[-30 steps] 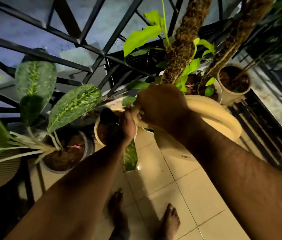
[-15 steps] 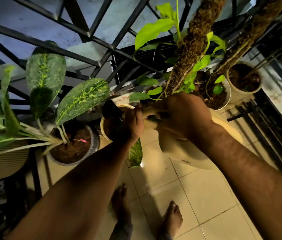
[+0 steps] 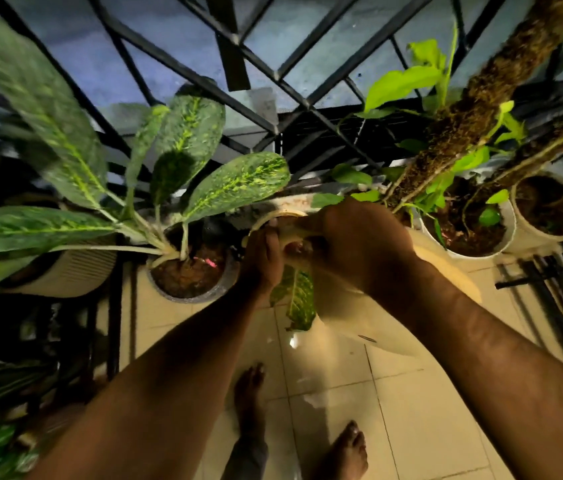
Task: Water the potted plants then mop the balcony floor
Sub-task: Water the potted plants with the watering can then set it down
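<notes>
My right hand [image 3: 352, 251] grips the rim of a cream bucket [image 3: 380, 327], which is tilted and blurred below my wrist. Just left of it, my left hand [image 3: 262, 263] holds the same rim. The bucket's edge hangs over a small cream pot [image 3: 275, 215], most of it hidden by my hands. A grey pot [image 3: 186, 296] of dark soil holds a plant with big speckled leaves [image 3: 235, 183]. Two white pots [image 3: 474, 251] [image 3: 546, 234] with moss poles [image 3: 460, 123] stand to the right. No water stream can be made out.
A black metal railing [image 3: 238, 81] runs behind the pots. A ribbed beige planter [image 3: 65, 271] sits on a dark stand at the left. My bare feet [image 3: 346, 452] stand on pale floor tiles [image 3: 422, 427], with small wet patches [image 3: 311, 400] ahead of them. Dark rods [image 3: 550, 275] lie at the right.
The bucket has tipped further down toward the small cream pot, with both hands still on its rim. My view has swung, so the plants now sit more to the right.
</notes>
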Available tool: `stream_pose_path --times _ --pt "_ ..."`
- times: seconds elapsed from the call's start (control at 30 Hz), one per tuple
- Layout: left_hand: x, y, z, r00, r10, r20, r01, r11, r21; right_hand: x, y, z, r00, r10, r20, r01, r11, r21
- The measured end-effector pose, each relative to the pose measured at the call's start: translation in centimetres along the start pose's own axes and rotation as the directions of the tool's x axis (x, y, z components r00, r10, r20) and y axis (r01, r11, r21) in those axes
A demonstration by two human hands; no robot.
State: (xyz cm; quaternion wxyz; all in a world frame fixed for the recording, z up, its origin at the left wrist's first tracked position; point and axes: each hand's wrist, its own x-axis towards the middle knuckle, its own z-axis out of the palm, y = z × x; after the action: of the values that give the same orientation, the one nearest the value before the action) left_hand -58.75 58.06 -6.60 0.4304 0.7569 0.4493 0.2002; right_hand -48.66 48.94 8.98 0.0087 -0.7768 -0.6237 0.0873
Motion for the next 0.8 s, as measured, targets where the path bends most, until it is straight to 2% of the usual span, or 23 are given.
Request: stream_pose_path --times 0.07,0.1,0.2,0.23,0.3,0.37,0.43,0.5,0.53,0.57,0.67,0.7,0.73,0.8 --pt "0.3 -1.5 -1.1 0.999 0.035 -0.025 -0.034 0.999 0.025 1.4 -1.5 0.0 0.999 -0.035 -0.017 0.034 0.999 -0.033" --pt "0.5 -1.9 -1.6 0.999 -0.040 -0.009 0.039 0.998 -0.053 2.1 -2.3 0.0 0.999 -0.041 -0.010 0.040 0.998 -0.048" --pt "0.5 -2.1 -3.6 0.996 -0.092 -0.020 0.087 0.982 -0.166 4.1 -4.2 -0.4 0.998 -0.059 0.014 0.060 0.995 -0.078" --pt "0.3 -2.5 -4.2 0.998 -0.045 -0.042 0.036 0.979 -0.203 4.8 -4.9 -0.5 0.998 -0.063 0.014 0.065 0.994 -0.093" --pt "0.2 -3.2 -5.1 0.980 0.091 -0.179 -0.112 0.987 -0.112 6.0 -6.3 -0.7 0.997 -0.071 0.031 0.074 0.991 -0.110" --pt "0.4 -3.5 -5.7 0.953 0.123 -0.276 -0.142 0.989 -0.047 6.7 -7.2 -0.9 0.995 -0.079 0.061 0.086 0.991 -0.106" --pt "1.0 -3.7 -6.6 0.975 0.045 -0.219 -0.073 0.990 -0.118 7.4 -8.0 -1.2 0.993 -0.092 0.068 0.099 0.990 -0.103" --pt "1.4 -3.1 -8.0 0.979 -0.077 -0.190 0.021 0.960 -0.279 7.7 -8.7 -1.7 0.995 -0.076 0.067 0.082 0.992 -0.099" --pt "1.3 -3.3 -8.4 0.988 -0.081 -0.128 0.034 0.941 -0.336 7.6 -8.8 -1.9 0.995 -0.067 0.069 0.073 0.993 -0.098" --pt "1.3 -3.5 -8.6 0.992 -0.058 -0.110 0.019 0.947 -0.321 7.6 -9.1 -2.2 0.995 -0.070 0.065 0.076 0.992 -0.101" --pt "0.5 -3.4 -9.1 0.965 0.148 -0.216 -0.157 0.987 -0.022 7.0 -9.7 -3.7 0.995 -0.079 0.060 0.085 0.991 -0.105" --pt "0.0 -2.5 -9.6 0.957 0.167 -0.236 -0.148 0.984 0.098 6.5 -9.8 -4.2 0.996 -0.059 0.068 0.066 0.993 -0.099" --pt "0.0 -1.6 -10.4 0.967 0.174 -0.186 -0.144 0.976 0.166 6.0 -9.8 -5.0 0.996 -0.041 0.078 0.048 0.995 -0.091" --pt "0.4 0.0 -12.0 0.955 0.132 -0.264 -0.091 0.982 0.163 5.0 -9.7 -6.2 0.996 -0.007 0.090 0.011 0.999 -0.046"
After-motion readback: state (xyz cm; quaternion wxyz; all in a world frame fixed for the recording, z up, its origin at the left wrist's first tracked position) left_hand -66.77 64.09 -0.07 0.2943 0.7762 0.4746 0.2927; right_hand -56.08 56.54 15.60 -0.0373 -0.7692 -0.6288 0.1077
